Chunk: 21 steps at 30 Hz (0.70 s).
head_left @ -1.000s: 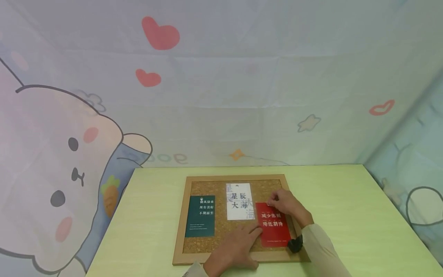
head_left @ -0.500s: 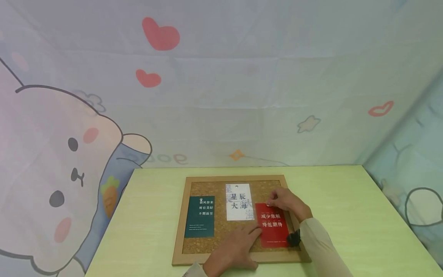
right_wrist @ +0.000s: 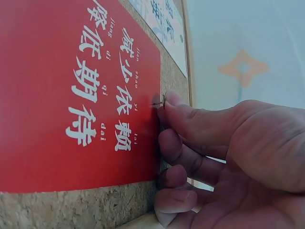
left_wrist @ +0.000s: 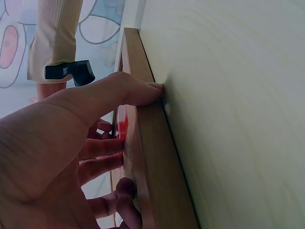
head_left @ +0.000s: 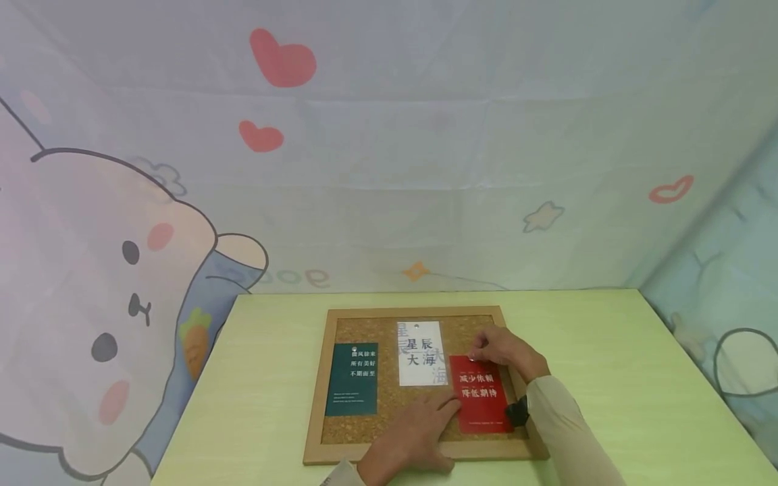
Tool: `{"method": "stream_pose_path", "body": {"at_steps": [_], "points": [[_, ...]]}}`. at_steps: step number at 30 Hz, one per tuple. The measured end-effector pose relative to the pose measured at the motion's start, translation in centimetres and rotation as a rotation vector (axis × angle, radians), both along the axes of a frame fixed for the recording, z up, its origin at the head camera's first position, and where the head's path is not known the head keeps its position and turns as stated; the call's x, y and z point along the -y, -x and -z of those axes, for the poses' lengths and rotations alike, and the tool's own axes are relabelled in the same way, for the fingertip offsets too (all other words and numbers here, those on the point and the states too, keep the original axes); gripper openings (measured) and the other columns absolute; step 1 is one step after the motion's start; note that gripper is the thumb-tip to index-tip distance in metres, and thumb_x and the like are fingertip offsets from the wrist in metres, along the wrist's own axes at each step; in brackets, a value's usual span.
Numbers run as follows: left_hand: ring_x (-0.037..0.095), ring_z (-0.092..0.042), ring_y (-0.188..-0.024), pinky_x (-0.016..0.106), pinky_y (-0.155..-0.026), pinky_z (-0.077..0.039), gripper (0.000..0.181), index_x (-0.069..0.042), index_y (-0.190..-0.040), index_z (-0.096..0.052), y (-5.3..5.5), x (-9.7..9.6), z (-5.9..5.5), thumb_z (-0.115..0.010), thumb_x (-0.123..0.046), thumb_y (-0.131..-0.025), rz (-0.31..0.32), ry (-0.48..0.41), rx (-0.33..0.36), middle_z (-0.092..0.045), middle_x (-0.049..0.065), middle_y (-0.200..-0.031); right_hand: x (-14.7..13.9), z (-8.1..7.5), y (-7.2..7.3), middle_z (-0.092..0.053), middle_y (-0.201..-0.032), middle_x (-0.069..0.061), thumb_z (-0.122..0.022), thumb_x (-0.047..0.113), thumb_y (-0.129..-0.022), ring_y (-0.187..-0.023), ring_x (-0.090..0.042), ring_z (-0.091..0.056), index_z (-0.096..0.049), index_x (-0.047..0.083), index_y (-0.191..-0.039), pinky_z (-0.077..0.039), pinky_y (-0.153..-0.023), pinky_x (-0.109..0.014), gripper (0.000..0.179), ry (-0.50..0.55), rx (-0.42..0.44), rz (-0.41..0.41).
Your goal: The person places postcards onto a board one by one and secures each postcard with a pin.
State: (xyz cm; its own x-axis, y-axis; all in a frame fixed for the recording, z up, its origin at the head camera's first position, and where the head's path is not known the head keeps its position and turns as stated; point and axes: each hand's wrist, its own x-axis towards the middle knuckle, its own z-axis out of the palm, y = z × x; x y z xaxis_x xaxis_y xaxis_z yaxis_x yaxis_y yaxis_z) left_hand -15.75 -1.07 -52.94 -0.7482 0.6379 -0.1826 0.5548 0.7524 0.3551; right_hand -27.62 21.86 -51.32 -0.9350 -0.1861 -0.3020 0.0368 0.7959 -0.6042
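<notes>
A red card with white lettering lies on the right part of a wood-framed cork board. Near the card's top edge, my right hand pinches a thumbtack between thumb and forefinger; its thin pin points at the card. My left hand rests on the board's lower part, its extended fingertips at the red card's left edge. In the left wrist view, the left thumb lies across the wooden frame.
A green card and a white card lie on the cork, each with a small tack near its top. The board lies on a pale yellow-green table. A printed cloth backdrop stands behind it.
Little differs. My right hand stays at the red card's top edge, with its wrist shifting slightly; the left hand keeps its place.
</notes>
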Motion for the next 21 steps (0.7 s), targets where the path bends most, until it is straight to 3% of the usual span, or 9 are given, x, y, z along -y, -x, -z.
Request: {"method": "stream_pose_path", "body": {"at_steps": [21], "points": [[0.016, -0.040, -0.145, 0.039, -0.107, -0.047, 0.094, -0.024, -0.156, -0.047, 0.04, 0.03, -0.07, -0.089, -0.046, -0.074, 0.015, -0.006, -0.020, -0.039, -0.010, -0.161, -0.05, 0.14, 0.01, -0.064, -0.087, -0.006, -0.075, 0.018, -0.096, -0.081, -0.022, -0.059, -0.067, 0.008, -0.094, -0.050, -0.072, -0.034, 0.013, 0.015, 0.017, 0.005]]}}
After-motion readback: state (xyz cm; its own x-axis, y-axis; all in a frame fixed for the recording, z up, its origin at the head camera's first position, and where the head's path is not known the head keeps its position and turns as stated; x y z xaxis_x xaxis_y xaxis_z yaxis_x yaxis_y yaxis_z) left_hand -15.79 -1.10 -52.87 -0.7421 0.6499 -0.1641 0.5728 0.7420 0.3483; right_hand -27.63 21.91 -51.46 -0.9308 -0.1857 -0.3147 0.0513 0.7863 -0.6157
